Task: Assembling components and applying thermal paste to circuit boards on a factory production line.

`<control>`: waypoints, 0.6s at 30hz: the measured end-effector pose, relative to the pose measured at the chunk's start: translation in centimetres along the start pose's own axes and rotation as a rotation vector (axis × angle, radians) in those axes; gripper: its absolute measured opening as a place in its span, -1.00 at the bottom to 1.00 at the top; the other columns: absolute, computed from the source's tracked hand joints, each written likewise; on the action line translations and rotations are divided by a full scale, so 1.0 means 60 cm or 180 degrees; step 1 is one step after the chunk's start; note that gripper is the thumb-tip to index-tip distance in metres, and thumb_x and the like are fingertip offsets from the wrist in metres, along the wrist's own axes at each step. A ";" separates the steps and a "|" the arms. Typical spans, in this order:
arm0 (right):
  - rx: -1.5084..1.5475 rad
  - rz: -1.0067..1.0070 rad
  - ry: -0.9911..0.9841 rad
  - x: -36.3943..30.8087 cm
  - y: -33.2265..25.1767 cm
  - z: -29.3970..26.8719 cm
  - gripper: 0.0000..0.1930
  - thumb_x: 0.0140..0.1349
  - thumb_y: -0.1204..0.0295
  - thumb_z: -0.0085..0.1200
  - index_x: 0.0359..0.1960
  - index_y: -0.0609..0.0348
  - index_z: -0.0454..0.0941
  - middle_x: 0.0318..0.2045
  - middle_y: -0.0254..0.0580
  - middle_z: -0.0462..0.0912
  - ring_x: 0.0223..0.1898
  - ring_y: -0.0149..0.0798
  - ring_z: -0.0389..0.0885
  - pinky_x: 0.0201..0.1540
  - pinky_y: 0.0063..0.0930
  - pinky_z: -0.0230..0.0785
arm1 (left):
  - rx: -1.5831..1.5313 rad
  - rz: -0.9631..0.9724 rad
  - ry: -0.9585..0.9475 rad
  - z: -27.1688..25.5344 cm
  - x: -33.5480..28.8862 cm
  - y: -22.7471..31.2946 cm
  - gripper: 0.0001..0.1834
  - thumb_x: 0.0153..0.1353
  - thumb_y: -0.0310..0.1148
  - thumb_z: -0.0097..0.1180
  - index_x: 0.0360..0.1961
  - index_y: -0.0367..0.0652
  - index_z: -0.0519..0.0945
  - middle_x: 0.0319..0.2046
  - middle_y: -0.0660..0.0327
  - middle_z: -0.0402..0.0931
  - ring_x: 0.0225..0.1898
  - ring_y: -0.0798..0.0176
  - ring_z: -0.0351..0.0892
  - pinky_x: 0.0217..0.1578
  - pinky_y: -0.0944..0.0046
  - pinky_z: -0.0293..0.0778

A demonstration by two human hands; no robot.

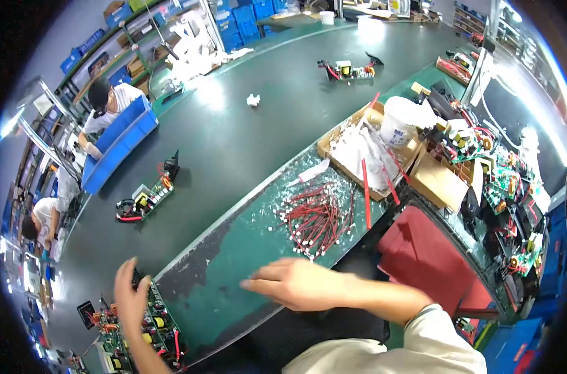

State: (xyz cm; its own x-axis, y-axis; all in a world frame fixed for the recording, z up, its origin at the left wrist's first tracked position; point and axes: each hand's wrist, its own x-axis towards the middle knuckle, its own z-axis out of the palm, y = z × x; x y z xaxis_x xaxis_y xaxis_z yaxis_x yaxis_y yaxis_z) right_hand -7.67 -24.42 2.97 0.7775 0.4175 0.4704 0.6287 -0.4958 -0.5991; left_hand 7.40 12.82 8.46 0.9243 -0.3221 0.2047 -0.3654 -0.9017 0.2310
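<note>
My left hand (131, 302) is over several green circuit boards at the lower left, thumb and fingers apart. A board with yellow and black parts and a red wire (161, 323) lies right beside it. A dark part shows between thumb and fingers; whether they touch it is hidden. My right hand (302, 285) hovers above the green bench (215, 315), fingers stretched out to the left, with nothing visible in them. Just beyond it lies a spread pile of short red wires with white connectors (315, 218). Near the pile is a white tube-shaped bottle (310, 172).
Another circuit board (147, 198) rests on the dark conveyor belt (233, 146), and one more (349, 70) farther off. A cardboard tray (326, 146) holds a white tub (401, 118). Boards are heaped at right (505, 181). A co-worker handles a blue bin (121, 146) across the belt.
</note>
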 end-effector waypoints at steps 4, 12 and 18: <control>-0.0969 -0.1189 0.2302 0.092 -0.124 -0.146 -0.79 -0.11 0.49 0.30 -0.35 0.09 0.76 -0.53 -0.24 0.67 -0.64 -0.35 0.55 -0.55 -0.59 0.41 | -0.0970 0.0346 -0.0064 0.148 0.061 0.115 -0.44 0.20 -0.35 0.27 0.24 -0.22 0.49 0.18 -0.04 0.50 0.22 -0.08 0.47 0.25 0.09 0.33; -0.0846 -0.0610 0.1426 0.126 -0.100 -0.215 -0.79 -0.11 0.48 0.28 -0.37 -0.08 0.77 -0.54 -0.36 0.68 -0.63 -0.40 0.54 -0.53 -0.54 0.37 | -0.2051 0.0444 0.0333 0.323 0.129 0.166 -0.55 0.24 -0.46 0.22 0.17 -0.28 0.53 0.11 -0.02 0.54 0.16 -0.03 0.52 0.19 0.13 0.40; -0.1420 0.0916 -0.0251 0.197 0.250 -0.280 -0.63 0.29 0.38 0.12 0.12 0.13 0.51 -0.20 0.09 0.68 -0.18 0.11 0.69 -0.09 -0.04 0.51 | -0.1928 -0.0060 0.0604 0.368 0.097 0.140 -0.66 0.26 -0.47 0.16 0.06 -0.28 0.59 0.07 0.00 0.50 0.11 -0.04 0.50 0.14 0.09 0.40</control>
State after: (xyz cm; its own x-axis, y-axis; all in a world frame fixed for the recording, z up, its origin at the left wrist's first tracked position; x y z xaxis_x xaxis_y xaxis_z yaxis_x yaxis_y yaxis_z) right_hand 11.20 -39.72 10.43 0.9266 0.2643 0.2674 0.3497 -0.8670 -0.3550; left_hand 12.15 -3.00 -9.38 0.9159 -0.2008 0.3475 -0.3980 -0.5658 0.7221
